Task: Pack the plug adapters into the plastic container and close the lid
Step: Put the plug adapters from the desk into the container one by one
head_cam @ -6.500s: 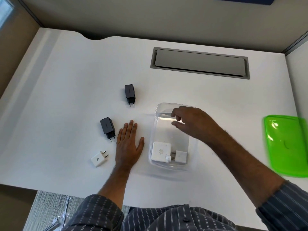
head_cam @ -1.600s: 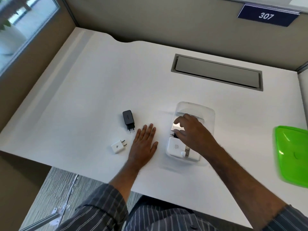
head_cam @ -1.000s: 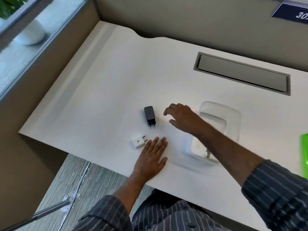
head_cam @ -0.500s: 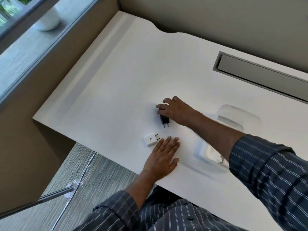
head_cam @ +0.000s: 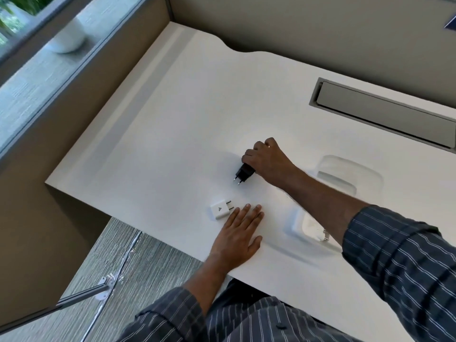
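Note:
My right hand (head_cam: 267,157) is shut on a black plug adapter (head_cam: 244,173), which hangs just above the white desk (head_cam: 172,134) with its two pins pointing down and left. A small white plug adapter (head_cam: 220,209) lies on the desk near the front edge. My left hand (head_cam: 238,236) rests flat and open beside it, fingertips close to its pins. The clear plastic container (head_cam: 345,176) stands to the right, partly hidden by my right forearm. A white adapter (head_cam: 312,229) shows inside its near end. The lid is out of view.
A grey cable hatch (head_cam: 385,112) is set into the desk at the back right. Beige partition walls close the desk at the back and left. A window sill with a white pot (head_cam: 67,38) lies far left. The desk's front edge runs just below my left hand.
My right hand left the container, reached left to the black adapter, closed on it and has lifted it off the desk. My left hand stays flat. My view has swung left.

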A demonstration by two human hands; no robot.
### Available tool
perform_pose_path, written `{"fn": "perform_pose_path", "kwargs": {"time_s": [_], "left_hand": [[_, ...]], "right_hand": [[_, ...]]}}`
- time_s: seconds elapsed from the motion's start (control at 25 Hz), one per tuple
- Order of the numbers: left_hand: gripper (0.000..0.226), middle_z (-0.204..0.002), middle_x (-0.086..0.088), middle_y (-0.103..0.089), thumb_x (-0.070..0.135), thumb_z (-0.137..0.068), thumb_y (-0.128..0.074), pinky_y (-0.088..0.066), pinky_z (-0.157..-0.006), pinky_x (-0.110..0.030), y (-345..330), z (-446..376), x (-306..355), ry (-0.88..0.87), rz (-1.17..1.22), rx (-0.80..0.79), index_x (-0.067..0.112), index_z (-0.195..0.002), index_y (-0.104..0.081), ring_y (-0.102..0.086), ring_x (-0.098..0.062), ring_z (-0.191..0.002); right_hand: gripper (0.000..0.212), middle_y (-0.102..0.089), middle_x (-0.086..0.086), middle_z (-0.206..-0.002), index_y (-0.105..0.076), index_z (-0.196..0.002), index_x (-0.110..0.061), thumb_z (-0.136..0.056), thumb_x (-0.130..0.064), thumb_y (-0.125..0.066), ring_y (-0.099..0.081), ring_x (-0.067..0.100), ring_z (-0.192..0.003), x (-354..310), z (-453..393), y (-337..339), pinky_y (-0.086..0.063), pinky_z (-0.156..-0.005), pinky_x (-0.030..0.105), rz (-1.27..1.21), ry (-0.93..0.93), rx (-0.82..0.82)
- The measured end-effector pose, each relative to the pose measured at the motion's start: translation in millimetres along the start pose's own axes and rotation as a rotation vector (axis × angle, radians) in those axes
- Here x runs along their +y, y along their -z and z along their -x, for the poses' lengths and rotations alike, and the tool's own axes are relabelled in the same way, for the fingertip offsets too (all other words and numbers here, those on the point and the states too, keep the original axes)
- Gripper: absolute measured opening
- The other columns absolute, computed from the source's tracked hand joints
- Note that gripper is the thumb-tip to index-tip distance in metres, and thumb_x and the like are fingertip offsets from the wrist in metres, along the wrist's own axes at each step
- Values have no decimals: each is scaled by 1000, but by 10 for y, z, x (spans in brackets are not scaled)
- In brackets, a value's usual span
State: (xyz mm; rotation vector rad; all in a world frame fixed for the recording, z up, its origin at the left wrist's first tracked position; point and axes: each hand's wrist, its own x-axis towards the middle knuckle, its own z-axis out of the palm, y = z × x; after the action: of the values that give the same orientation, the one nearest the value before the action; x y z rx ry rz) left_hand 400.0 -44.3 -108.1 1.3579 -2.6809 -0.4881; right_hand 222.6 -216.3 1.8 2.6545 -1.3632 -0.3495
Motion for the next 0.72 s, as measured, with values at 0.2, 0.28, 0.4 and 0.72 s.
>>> {"fn": "perform_pose_path", "kwargs": {"time_s": [0.2,0.28,0.4,0.72], "left_hand": [[65,-175,5,-10,46,-106,-40,-14,-130,-43,-8,-4,0,14,9,-24,22,-164,-26,-5,-17,-163],[66,-175,3,-14,45,-104,-43,-20,-129,-46,-6,-10,18,13,14,-32,20,-163,-28,-10,-19,-162],[67,-174,0,-19,42,-103,-45,-26,-128,-52,16,-73,59,3,23,-51,18,-163,-30,-16,-25,-162],[66,-174,-3,-17,39,-104,-43,-21,-130,-52,61,-502,219,-24,3,-63,17,-164,-27,-14,-28,-161]], "right_hand": [[34,-65,-12,-109,-60,-113,-31,-81,-31,-72,-56,19,-101,163,376,145,-34,-90,40,-202,-208,74],[36,-65,-14,-108,-60,-113,-34,-80,-38,-74,-56,18,-101,241,578,195,-32,-90,41,-268,-308,109],[38,-64,-17,-111,-58,-116,-37,-82,-46,-72,-55,17,-102,370,917,219,-30,-92,41,-331,-447,160],[45,-67,-15,-110,-61,-119,-37,-79,-49,-76,-59,19,-95,621,1751,195,-32,-87,41,-417,-776,245]]}}
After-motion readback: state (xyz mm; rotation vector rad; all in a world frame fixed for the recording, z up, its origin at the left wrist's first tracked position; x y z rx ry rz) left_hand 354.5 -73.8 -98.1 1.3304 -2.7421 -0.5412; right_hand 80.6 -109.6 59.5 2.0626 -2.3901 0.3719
